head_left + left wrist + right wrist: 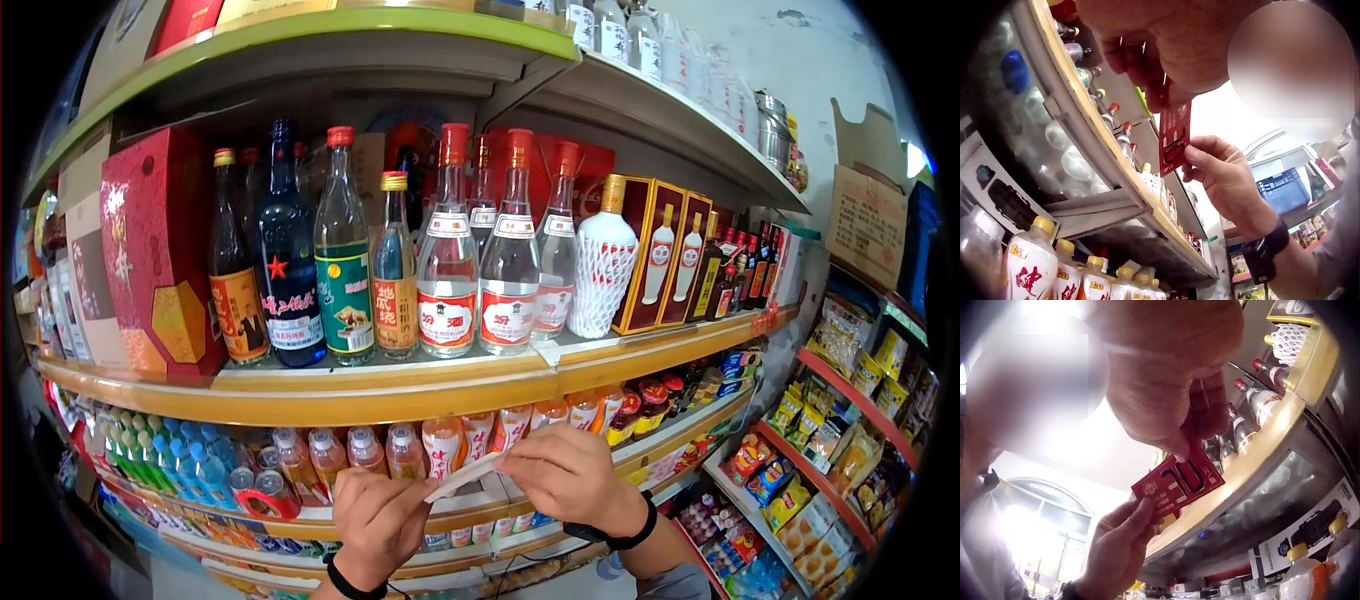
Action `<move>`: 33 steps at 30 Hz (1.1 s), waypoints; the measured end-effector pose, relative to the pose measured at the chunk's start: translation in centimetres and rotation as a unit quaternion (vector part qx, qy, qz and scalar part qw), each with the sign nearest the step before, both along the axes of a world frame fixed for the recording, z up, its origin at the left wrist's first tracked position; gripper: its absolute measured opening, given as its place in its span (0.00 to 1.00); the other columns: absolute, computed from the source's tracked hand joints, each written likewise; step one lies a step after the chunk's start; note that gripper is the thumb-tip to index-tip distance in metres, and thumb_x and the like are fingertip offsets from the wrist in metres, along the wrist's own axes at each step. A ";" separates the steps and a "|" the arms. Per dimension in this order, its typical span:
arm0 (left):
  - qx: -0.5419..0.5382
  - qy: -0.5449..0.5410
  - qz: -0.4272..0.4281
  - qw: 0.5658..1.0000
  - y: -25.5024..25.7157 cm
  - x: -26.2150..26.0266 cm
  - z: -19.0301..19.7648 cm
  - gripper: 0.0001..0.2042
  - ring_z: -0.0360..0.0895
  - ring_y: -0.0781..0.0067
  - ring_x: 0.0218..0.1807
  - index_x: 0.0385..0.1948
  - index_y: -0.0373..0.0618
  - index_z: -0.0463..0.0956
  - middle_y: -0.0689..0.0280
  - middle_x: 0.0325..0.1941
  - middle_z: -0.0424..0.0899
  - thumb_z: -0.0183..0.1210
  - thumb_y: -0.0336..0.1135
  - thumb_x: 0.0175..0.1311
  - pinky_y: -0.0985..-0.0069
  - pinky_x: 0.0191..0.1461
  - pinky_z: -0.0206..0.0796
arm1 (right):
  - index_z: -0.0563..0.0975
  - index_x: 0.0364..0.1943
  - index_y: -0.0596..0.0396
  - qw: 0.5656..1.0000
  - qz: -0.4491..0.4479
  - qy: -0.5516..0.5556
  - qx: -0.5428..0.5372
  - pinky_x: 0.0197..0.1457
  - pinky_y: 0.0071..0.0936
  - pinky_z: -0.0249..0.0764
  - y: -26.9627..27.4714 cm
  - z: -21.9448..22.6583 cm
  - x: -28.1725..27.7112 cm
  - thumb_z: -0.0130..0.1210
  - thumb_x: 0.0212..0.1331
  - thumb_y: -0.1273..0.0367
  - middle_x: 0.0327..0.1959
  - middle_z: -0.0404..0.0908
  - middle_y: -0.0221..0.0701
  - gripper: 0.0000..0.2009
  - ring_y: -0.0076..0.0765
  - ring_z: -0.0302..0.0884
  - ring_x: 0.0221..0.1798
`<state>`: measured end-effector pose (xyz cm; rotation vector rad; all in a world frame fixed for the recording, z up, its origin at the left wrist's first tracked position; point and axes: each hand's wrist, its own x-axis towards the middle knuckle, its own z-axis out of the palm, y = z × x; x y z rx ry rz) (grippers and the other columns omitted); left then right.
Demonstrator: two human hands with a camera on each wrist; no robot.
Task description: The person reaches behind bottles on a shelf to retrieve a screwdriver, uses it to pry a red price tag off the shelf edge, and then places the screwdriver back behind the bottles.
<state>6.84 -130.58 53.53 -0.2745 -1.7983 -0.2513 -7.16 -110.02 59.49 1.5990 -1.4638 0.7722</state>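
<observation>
Between my two hands is a small flat red card (1180,482) printed with a large "10", seen as a pale strip in the head view. Its one end is pinched between thumb and fingers of my left hand (383,520). My right hand (570,477) pinches the opposite end. Both hands are in front of the shelf with bottled drinks, below the yellow-edged liquor shelf (420,392). In the left wrist view the card's printed red face also shows, the right thumb lying on it. A black band (640,525) circles the right wrist.
Clear liquor bottles (447,260) with red caps stand on the shelf ahead, beside a white netted bottle (603,265) and a red gift box (160,250). Orange drink bottles (405,455) and blue-capped bottles (205,470) line the shelf below. Snack racks (790,500) stand at the right.
</observation>
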 end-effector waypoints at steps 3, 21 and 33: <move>0.054 0.015 -0.009 0.998 0.2 0.2 -0.2 0.13 0.77 0.64 0.34 0.39 0.46 0.85 0.66 0.34 0.85 0.72 0.25 0.49 0.65 0.43 0.66 | 0.85 0.37 0.54 0.999 -0.009 0.045 -0.010 0.36 0.32 0.80 1.3 1.7 0.5 0.67 0.44 0.79 0.36 0.85 0.30 0.13 0.38 0.83 0.37; 0.053 -0.059 -0.043 0.996 0.4 0.0 -1.3 0.10 0.78 0.61 0.35 0.37 0.43 0.83 0.63 0.32 0.84 0.69 0.25 0.53 0.65 0.44 0.65 | 0.78 0.47 0.62 0.862 0.136 0.061 -0.484 0.41 0.24 0.82 6.2 7.5 -2.5 0.61 0.63 0.82 0.43 0.82 0.40 0.10 0.26 0.81 0.33; 0.070 -0.071 -0.044 0.994 1.3 -0.7 -2.1 0.08 0.78 0.59 0.34 0.36 0.41 0.83 0.60 0.32 0.84 0.68 0.29 0.54 0.64 0.44 0.65 | 0.82 0.44 0.64 0.881 -0.190 0.056 -0.430 0.49 0.27 0.76 7.9 9.7 -6.3 0.62 0.61 0.82 0.41 0.84 0.38 0.09 0.35 0.82 0.43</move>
